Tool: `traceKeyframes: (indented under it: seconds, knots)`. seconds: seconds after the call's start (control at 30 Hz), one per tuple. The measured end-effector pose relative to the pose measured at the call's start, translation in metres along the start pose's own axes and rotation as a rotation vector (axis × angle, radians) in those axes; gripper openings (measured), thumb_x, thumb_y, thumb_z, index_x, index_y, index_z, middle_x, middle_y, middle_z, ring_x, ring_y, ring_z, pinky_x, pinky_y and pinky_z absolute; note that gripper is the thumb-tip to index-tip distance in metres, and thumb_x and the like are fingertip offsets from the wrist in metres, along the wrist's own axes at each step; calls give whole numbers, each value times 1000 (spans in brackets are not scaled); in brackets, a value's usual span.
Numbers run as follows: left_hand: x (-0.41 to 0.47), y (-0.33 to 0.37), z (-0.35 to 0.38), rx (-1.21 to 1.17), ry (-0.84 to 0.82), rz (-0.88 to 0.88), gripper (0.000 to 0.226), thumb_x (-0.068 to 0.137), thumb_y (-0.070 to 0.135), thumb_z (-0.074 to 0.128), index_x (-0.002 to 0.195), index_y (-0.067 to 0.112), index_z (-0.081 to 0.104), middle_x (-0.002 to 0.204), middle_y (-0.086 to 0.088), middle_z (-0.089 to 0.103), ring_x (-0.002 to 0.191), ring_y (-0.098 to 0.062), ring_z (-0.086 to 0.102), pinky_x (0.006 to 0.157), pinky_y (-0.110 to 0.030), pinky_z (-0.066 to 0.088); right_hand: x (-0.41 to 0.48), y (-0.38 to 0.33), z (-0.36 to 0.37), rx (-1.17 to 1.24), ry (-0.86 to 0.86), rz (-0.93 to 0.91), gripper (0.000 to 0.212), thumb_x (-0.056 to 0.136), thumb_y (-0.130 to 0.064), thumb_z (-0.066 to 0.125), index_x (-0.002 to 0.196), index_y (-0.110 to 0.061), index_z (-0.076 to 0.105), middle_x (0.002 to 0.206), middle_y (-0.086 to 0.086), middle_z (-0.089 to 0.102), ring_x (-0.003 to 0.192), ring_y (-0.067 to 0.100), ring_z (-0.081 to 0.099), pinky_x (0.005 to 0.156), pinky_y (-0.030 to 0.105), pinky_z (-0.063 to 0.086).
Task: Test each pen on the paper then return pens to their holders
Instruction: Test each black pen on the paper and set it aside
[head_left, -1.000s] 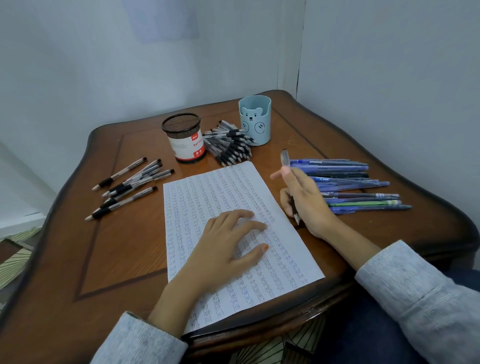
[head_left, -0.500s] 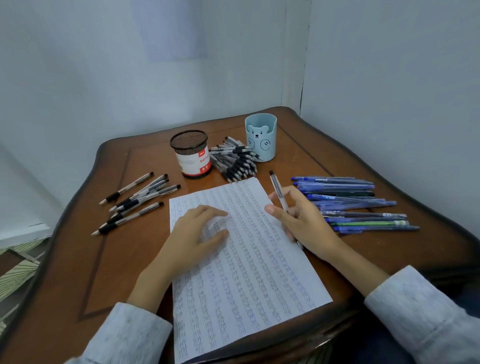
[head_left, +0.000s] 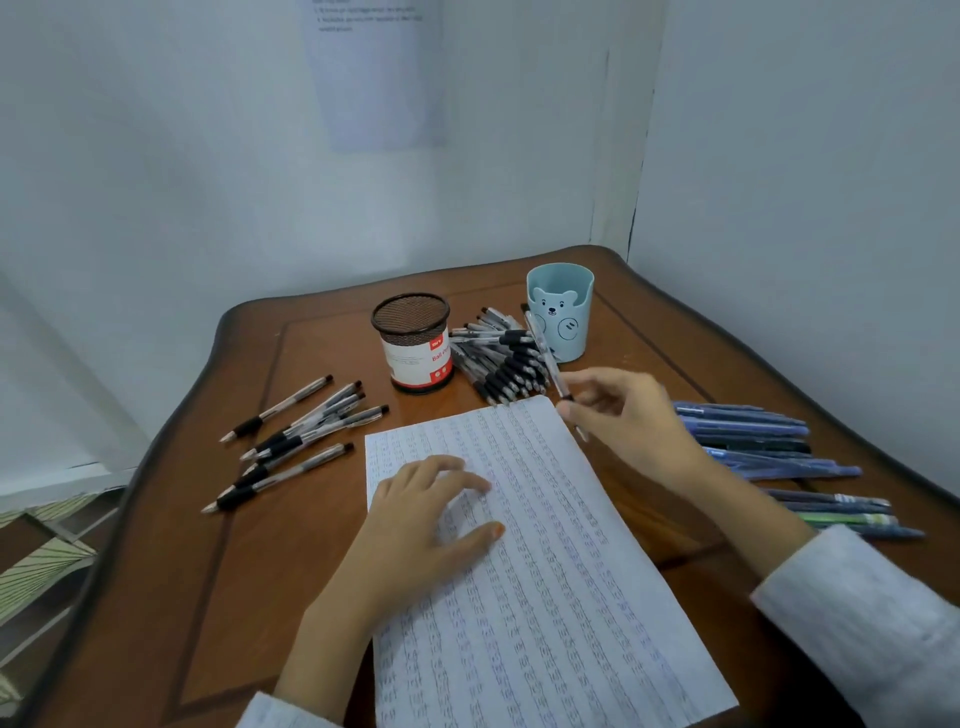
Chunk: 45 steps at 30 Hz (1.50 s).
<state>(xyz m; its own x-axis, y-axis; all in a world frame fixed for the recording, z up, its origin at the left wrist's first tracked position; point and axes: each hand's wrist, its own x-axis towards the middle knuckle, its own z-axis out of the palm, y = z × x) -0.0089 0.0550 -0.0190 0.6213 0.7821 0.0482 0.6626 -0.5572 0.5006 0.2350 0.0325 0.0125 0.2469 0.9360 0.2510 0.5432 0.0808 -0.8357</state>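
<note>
A white paper (head_left: 545, 597) covered in rows of small pen marks lies on the wooden table (head_left: 249, 597). My left hand (head_left: 415, 525) rests flat on its upper left part, fingers apart. My right hand (head_left: 623, 421) holds a clear black-tipped pen (head_left: 543, 348) at the paper's top right corner, the pen's far end pointing up toward the blue bear holder (head_left: 560, 312). A black mesh holder (head_left: 414, 343) with a red and white label stands left of a heap of black-grip pens (head_left: 498, 358).
Several black-grip pens (head_left: 296, 441) lie loose left of the paper. A row of blue pens (head_left: 769, 452) lies on the right behind my right wrist. Walls close in at the back and right; a sheet of paper (head_left: 374, 73) hangs on the back wall.
My right hand has lifted the pen and moved it up and away toward the holders. My left hand has slid up the paper. The camera view has tilted upward.
</note>
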Motion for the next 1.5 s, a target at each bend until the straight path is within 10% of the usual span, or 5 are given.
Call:
traceKeyframes:
  seconds: [0.17, 0.57, 0.9, 1.2, 1.5]
  knots:
    - [1, 0, -3, 15, -15, -32, 43, 84, 64, 53, 124, 48, 47, 139, 26, 29, 130, 2, 23, 113, -30, 20, 55, -17, 7, -298, 81, -119, 32, 89, -11, 66, 121, -12, 66, 113, 4, 69, 81, 5, 55, 65, 4, 38]
    - [1, -2, -3, 9, -14, -32, 45, 85, 64, 51, 127, 48, 45, 142, 27, 26, 134, 3, 16, 114, -27, 13, 123, -15, 45, -823, 119, -203, 21, 97, -12, 52, 105, -11, 72, 99, 10, 69, 96, 25, 57, 90, 40, 44]
    - [-2, -4, -7, 28, -40, -33, 49, 84, 68, 49, 130, 51, 42, 145, 30, 23, 134, 7, 16, 114, -26, 11, 101, -14, 50, -601, 191, -412, 18, 92, -10, 57, 101, -6, 72, 93, 10, 69, 89, 21, 52, 80, 38, 44]
    - [-7, -26, -22, -22, -79, -7, 55, 80, 72, 52, 131, 53, 44, 145, 36, 23, 134, 15, 12, 112, -25, 12, 85, -20, 108, -137, -367, -284, 25, 87, -10, 68, 112, -13, 71, 103, -6, 69, 70, -17, 53, 65, 2, 39]
    - [-5, -28, -22, -14, -83, -8, 56, 80, 69, 54, 132, 51, 45, 146, 33, 24, 134, 13, 14, 110, -23, 10, 96, -26, 157, -334, -346, -437, 29, 90, -28, 65, 118, -23, 68, 112, -10, 67, 94, 0, 54, 79, 20, 44]
